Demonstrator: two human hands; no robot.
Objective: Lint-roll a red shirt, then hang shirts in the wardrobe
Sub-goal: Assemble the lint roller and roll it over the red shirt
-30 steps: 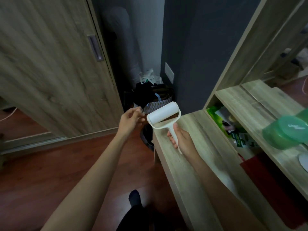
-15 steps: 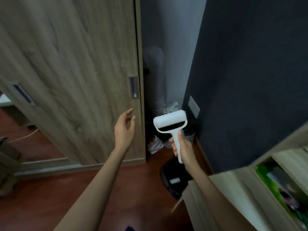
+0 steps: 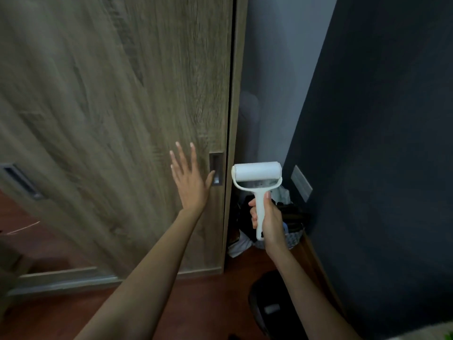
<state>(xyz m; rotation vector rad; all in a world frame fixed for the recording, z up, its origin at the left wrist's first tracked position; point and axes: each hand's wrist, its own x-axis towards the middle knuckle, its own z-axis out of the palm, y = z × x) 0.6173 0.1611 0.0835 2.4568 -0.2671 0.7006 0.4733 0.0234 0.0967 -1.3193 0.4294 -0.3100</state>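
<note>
Where two bare forearms reach out over the red-brown floor (image 3: 208, 303), a dark round bin (image 3: 267, 307) stands low beside the right one; further out, the right hand (image 3: 267, 219) has its fingers (image 3: 253, 217) clenched round the white handle of the roller (image 3: 257, 175), held upright in the air with its drum level on top, just right of the door's edge; the left hand (image 3: 190, 182) is released, straight and spread, its back to the camera, raised before the wooden wardrobe door (image 3: 110, 106); its thumb tip lies at the rim of the recessed pull (image 3: 216, 168), though whether the palm touches the wood cannot be told; a second pull (image 3: 19, 179) shows far left; beyond the roller, a dark heap of bags (image 3: 291, 217) sits between the door and the dark wall (image 3: 380, 143), which bears a pale plate (image 3: 301, 184).
</note>
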